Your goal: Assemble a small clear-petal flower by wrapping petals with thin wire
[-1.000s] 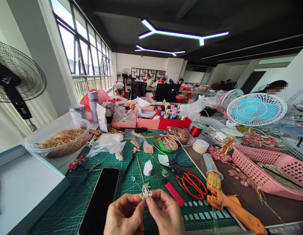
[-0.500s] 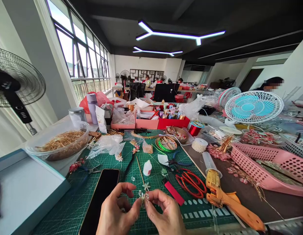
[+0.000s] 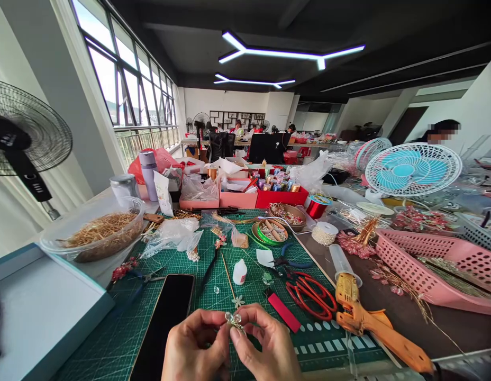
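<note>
A small clear-beaded ornament [image 3: 233,318] with thin gold wire is pinched between my two hands, low over the green cutting mat. My left hand [image 3: 198,341] has thumb and index finger closed at its left side. On the other side, the thumb and index finger of my right hand [image 3: 267,341] grip it from the right. Just beyond the fingertips lie a pale flower-shaped piece [image 3: 238,301] and a thin wooden stick [image 3: 227,272]. A loose clear bead [image 3: 216,290] rests nearby. My fingers partly hide the ornament's lower part.
A black phone [image 3: 162,328] lies left of my hands. To the right are a red strip [image 3: 284,313], red-handled scissors [image 3: 311,296] and an orange glue gun [image 3: 372,330]. A small white bottle [image 3: 239,272] stands ahead. A pink basket [image 3: 432,296] sits far right.
My left index finger and thumb, apart before, have come in and closed on the beaded ornament. My right hand stays at it, and the view has shifted slightly.
</note>
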`<action>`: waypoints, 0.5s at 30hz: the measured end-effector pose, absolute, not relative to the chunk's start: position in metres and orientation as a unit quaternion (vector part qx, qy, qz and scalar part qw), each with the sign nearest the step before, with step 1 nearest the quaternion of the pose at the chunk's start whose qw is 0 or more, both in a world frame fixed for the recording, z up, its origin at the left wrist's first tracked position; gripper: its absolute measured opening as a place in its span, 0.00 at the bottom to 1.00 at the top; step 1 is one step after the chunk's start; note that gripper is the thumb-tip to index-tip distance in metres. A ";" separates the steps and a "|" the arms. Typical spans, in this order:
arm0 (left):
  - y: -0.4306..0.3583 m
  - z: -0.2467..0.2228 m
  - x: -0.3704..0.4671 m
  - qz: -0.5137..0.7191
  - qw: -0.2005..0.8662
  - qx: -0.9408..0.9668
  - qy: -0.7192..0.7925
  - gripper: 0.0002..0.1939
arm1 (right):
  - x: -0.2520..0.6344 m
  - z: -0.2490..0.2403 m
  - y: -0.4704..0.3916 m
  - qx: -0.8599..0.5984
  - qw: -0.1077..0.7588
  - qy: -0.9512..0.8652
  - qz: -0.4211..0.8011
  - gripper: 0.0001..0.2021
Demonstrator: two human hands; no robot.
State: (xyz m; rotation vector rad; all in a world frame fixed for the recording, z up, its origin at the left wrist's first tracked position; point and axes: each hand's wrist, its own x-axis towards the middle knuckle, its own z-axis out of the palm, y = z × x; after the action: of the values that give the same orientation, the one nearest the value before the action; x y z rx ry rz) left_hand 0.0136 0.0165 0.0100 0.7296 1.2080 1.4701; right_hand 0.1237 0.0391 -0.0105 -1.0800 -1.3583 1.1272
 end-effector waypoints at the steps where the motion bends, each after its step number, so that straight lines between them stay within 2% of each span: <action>1: 0.016 0.009 0.014 0.617 0.521 0.306 0.504 0.22 | 0.123 -0.011 0.039 -0.449 0.520 -0.565 0.457 0.06; 7: 0.016 0.005 0.018 0.633 0.511 0.295 0.501 0.21 | 0.118 -0.015 0.040 -0.437 0.571 -0.546 0.430 0.05; 15: 0.017 0.009 0.018 0.649 0.538 0.249 0.477 0.20 | 0.117 -0.019 0.039 -0.415 0.579 -0.554 0.431 0.06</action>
State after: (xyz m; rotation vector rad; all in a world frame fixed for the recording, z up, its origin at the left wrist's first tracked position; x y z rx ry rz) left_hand 0.0183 0.0173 0.0088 0.5919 1.1344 1.5430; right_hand 0.1173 0.0387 -0.0192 -0.9700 -1.2944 1.0081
